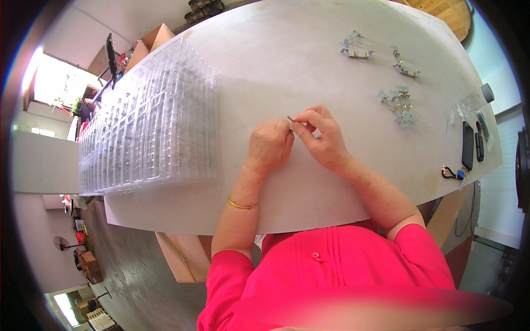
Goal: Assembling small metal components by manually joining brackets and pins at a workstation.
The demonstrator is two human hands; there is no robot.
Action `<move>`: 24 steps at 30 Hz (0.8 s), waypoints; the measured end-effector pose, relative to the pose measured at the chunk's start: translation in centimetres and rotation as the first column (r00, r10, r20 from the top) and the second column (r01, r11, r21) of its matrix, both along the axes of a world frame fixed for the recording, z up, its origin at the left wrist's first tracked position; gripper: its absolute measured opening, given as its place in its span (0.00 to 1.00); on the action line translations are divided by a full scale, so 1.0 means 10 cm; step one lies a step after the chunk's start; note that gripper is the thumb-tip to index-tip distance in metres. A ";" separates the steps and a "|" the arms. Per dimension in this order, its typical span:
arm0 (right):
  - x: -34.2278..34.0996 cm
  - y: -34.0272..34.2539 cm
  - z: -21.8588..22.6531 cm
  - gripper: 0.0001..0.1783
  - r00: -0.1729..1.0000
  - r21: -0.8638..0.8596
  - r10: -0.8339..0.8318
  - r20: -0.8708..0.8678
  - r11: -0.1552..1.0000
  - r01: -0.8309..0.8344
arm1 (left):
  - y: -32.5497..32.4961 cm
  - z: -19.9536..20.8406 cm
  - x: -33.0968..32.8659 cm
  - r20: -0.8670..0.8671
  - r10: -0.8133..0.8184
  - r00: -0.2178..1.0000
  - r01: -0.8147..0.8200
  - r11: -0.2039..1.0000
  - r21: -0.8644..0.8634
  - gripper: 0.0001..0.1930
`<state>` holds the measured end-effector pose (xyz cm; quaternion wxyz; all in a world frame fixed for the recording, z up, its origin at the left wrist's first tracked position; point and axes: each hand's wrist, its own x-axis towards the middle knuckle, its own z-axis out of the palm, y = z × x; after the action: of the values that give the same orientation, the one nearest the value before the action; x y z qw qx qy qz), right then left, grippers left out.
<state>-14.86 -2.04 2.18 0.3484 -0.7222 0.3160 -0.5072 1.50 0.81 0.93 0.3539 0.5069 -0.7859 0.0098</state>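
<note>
My left hand [269, 144] and my right hand [321, 137] meet over the middle of the white table. Between their fingertips is a small dark, thin piece [290, 118], mostly covered by the fingers, so its kind does not show. The left fingers are curled closed against it, while the right thumb and forefinger pinch it from the other side. Small silvery and brass-coloured metal parts lie to the right of my hands: a pile [400, 106], a few pieces [406, 69] beyond it, and another small group [356, 53] farther back.
A tall stack of transparent plastic trays [149, 121] fills the table's left side. Along the right edge lie a black phone-like slab [467, 145], a dark slim object [479, 148], a small tool with a blue part [454, 174] and plastic bags [469, 107]. Cardboard [179, 256] stands below the front edge.
</note>
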 end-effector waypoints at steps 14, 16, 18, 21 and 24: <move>-0.03 -0.03 -0.07 0.04 0.997 0.318 0.070 0.044 0.945 -0.080 | 0.06 0.07 0.05 -0.717 0.283 0.637 0.201 0.837 0.509 0.13; -0.03 -0.02 -0.05 0.04 0.998 0.340 0.050 0.032 0.939 -0.058 | 0.06 0.03 0.07 -0.712 0.274 0.646 0.201 0.840 0.505 0.13; -0.05 -0.03 -0.04 0.04 0.999 0.332 0.049 -0.005 0.942 -0.045 | 0.05 0.02 0.09 -0.627 0.228 0.744 0.134 0.869 0.476 0.12; -0.05 -0.05 -0.04 0.04 0.997 0.273 0.040 -0.069 0.962 -0.020 | 0.05 0.01 0.09 -0.439 0.132 0.889 0.023 0.943 0.331 0.10; -0.02 -0.05 -0.11 0.05 0.999 0.281 0.042 -0.013 0.959 -0.037 | 0.03 -0.01 0.06 -0.335 0.068 0.940 0.008 0.975 0.221 0.06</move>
<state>-15.02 -2.52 1.13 0.4543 -0.6765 0.3733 -0.4434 2.12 1.12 0.85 0.4262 0.5488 -0.7013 -0.1590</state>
